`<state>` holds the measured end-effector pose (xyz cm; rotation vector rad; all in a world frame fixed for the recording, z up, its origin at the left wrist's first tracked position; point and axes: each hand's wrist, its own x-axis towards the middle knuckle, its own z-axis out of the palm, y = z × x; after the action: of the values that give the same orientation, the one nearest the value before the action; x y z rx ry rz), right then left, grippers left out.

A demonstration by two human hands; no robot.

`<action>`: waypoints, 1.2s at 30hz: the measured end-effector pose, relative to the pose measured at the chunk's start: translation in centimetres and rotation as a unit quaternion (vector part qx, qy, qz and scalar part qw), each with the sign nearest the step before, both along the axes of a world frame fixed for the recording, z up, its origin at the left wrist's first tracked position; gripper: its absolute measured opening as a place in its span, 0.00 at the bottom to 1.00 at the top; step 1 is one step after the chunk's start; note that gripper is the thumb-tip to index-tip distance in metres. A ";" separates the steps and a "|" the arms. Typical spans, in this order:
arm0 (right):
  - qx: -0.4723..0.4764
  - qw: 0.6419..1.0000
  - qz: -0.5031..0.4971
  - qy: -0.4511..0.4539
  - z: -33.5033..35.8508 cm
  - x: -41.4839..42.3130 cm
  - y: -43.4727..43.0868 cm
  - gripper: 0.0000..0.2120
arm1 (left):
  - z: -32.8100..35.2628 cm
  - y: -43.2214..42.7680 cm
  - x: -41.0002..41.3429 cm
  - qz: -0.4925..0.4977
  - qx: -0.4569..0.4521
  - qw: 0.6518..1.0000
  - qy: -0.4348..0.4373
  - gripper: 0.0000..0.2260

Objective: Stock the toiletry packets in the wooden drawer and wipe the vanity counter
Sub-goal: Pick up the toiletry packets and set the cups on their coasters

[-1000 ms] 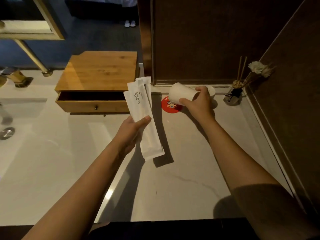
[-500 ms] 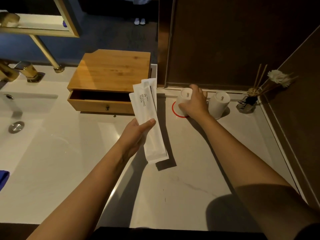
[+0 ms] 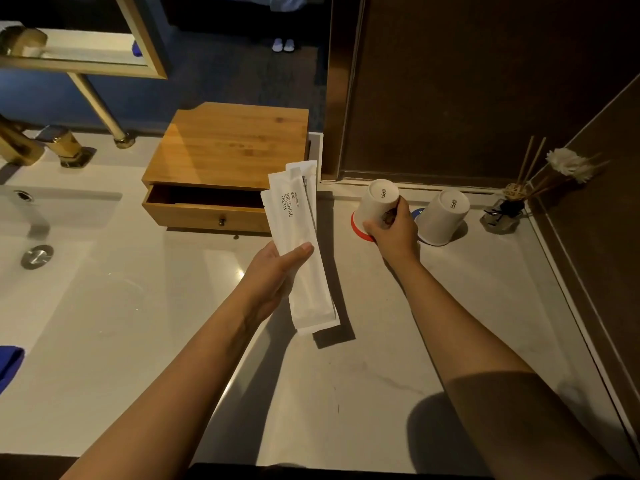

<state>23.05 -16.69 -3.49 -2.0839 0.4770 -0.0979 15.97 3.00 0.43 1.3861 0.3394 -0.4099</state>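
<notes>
- While the left thumb (image 3: 298, 252) lies flat across the front, what's the left hand (image 3: 272, 277) actually got?
- Fingers curled behind a fanned stack of long white toiletry packets (image 3: 304, 271), top one printed BRUSHING TEETH. They're held up over the pale stone vanity counter (image 3: 346, 393), just in front of the partly open drawer (image 3: 207, 218) of the light bamboo box (image 3: 235, 143). Drawer's inside is too dark to read.
- And the right hand (image 3: 393, 232)?
- Fingers wrapped round an upside-down white paper cup (image 3: 379, 200) at a round red coaster (image 3: 356, 227). Second upturned white cup (image 3: 445, 216) stands just beside it, reed diffuser jar (image 3: 502, 216) in the corner, blue cloth (image 3: 8, 367) far left.
</notes>
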 end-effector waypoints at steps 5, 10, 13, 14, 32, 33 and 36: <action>-0.007 1.000 0.015 0.001 -0.4 0.0 -0.4 0.30 | 0.1 0.2 0.2 0.003 0.000 1.000 0.001 0.20; -0.012 1.000 0.023 0.014 -0.5 0.2 -0.8 0.31 | 0.3 0.5 0.4 0.004 0.004 1.000 -0.002 0.19; -0.004 0.999 0.031 0.019 -0.5 0.3 -1.1 0.31 | 0.4 0.7 0.5 0.007 0.004 1.000 0.000 0.19; -0.001 0.999 0.035 0.020 -0.5 0.3 -1.2 0.31 | 0.4 0.7 0.5 0.007 0.004 1.000 -0.001 0.19; -0.008 1.000 0.027 0.003 0.2 -0.3 -1.0 0.35 | 1.7 2.5 0.2 0.023 -0.008 1.000 -0.013 0.19; -0.029 0.999 0.018 -0.008 0.5 -0.5 -1.0 0.35 | 1.8 2.7 0.2 0.028 -0.011 0.999 -0.015 0.19; -0.114 0.992 0.004 -0.063 2.0 -1.4 0.0 0.33 | 2.5 3.7 0.3 0.046 -0.018 0.999 -0.022 0.18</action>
<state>21.64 -16.70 -1.49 -2.2855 0.3968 -0.2892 16.24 6.74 2.95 1.3379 0.3566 -0.3065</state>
